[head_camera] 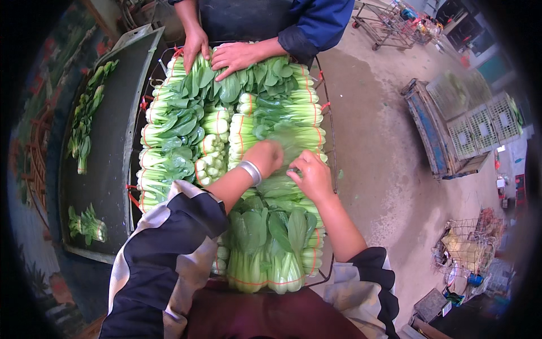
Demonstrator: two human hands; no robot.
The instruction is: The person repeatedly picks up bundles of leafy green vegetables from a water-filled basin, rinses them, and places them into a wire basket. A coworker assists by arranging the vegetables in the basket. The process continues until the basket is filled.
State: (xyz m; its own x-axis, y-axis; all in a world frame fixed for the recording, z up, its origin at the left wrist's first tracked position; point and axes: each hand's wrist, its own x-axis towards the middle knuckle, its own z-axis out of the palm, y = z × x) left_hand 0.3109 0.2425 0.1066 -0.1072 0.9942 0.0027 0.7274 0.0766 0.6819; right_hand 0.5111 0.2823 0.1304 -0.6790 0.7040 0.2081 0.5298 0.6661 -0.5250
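Bundles of leafy green bok choy (pixel 288 241), bound with red bands, fill a metal-framed rack in front of me. My left hand (pixel 266 157), with a silver bracelet at the wrist, is over the leaves right of the middle; it is blurred and its fingers are partly hidden. My right hand (pixel 311 171) is just right of it, fingers curled above the leaves; whether it grips anything cannot be made out. Two bundles lie nearest me, stems towards my body. At the far end, a co-worker's hands (pixel 237 58) rest on other bundles.
Left of the rack, a dark tray table (pixel 114 140) bears loose greens. The rack's metal rail (pixel 331 127) runs along the right side. Farther right stand a wooden cart (pixel 432 127) with plastic crates (pixel 482 127) and a wire basket (pixel 465 245).
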